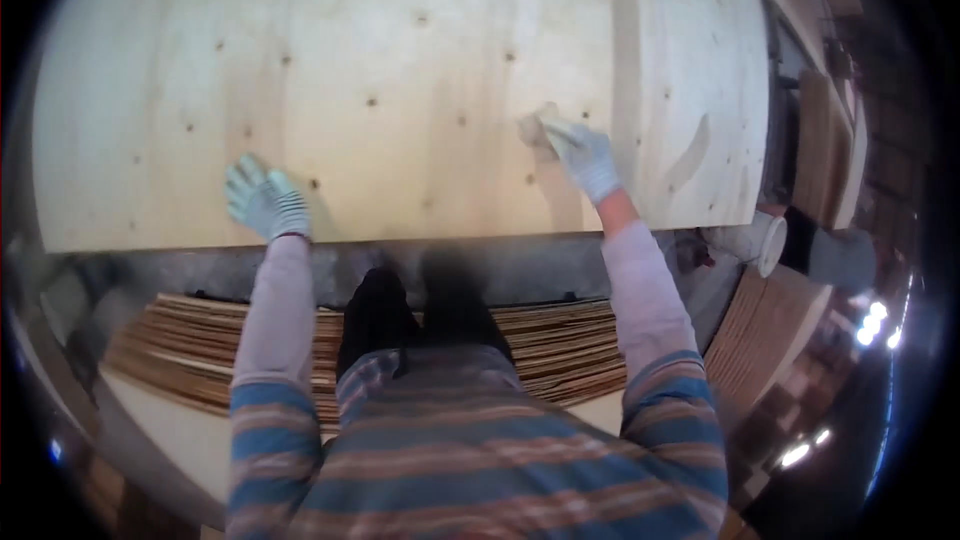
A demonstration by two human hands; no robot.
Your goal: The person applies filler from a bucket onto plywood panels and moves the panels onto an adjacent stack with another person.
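Note:
A large pale plywood sheet [400, 160] with several dark knots lies in front of me. My left hand [264, 202], in a whitish glove with a striped cuff, rests flat near its front edge with the fingers spread. Farther in and to the right, my right hand [585, 155], also gloved, is closed round a small flat brownish tool [535, 128]. The tool is at the sheet's surface, and blur hides its exact kind. A curved darker streak [690, 155] marks the wood to the right of that hand.
Behind my legs is a stack of thin wood sheets [200, 350]. To the right stand a white bucket [768, 245], a grey rounded object [842, 258] and another sheet stack [765, 325]. More boards [822, 145] lie beyond the plywood's right edge.

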